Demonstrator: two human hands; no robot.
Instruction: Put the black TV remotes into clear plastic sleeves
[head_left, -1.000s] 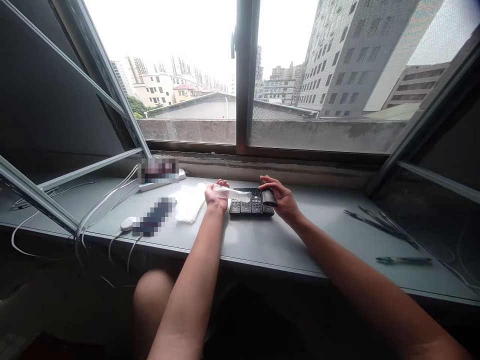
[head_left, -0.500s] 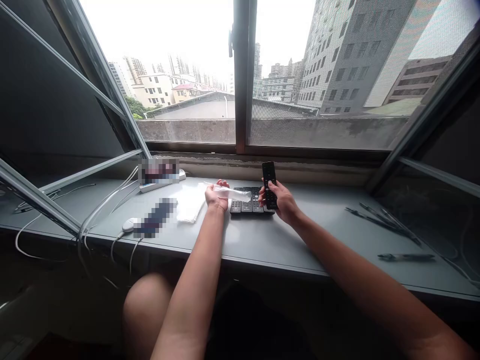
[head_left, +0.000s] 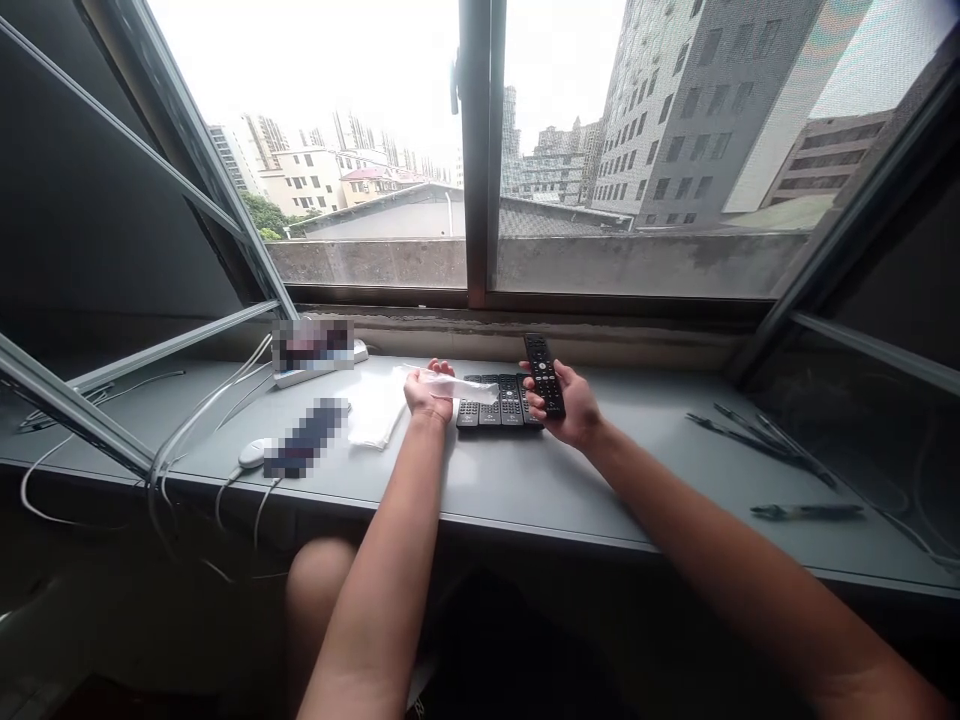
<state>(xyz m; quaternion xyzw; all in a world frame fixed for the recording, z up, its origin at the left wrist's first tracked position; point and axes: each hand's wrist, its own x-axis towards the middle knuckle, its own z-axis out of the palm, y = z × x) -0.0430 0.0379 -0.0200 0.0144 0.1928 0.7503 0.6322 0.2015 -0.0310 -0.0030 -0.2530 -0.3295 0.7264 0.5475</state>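
My right hand [head_left: 576, 402] is closed around a black remote control [head_left: 545, 376], held tilted above the table with its buttons facing me. In my left hand [head_left: 430, 390] is a thin, clear plastic sleeve [head_left: 469, 388], pinched at one end and stretching out to the right. Beneath the sleeve, several black remotes [head_left: 501, 418] lie side by side on the table, partly covered by it. Just left of my left hand rests a stack of white plastic sleeves [head_left: 377, 408].
The grey table [head_left: 525, 500] runs along a window. At left are a white power strip [head_left: 360, 352], white cables [head_left: 199, 405], a round white charger [head_left: 253, 454] and a blurred-out item [head_left: 307, 440]. Several pens [head_left: 757, 440] lie at right, with another pen [head_left: 806, 512] nearer the edge.
The remote in my right hand has tipped to the left at its top, and my thumb has come off its buttons. My left hand keeps its hold on the sleeve. The view has shifted slightly.
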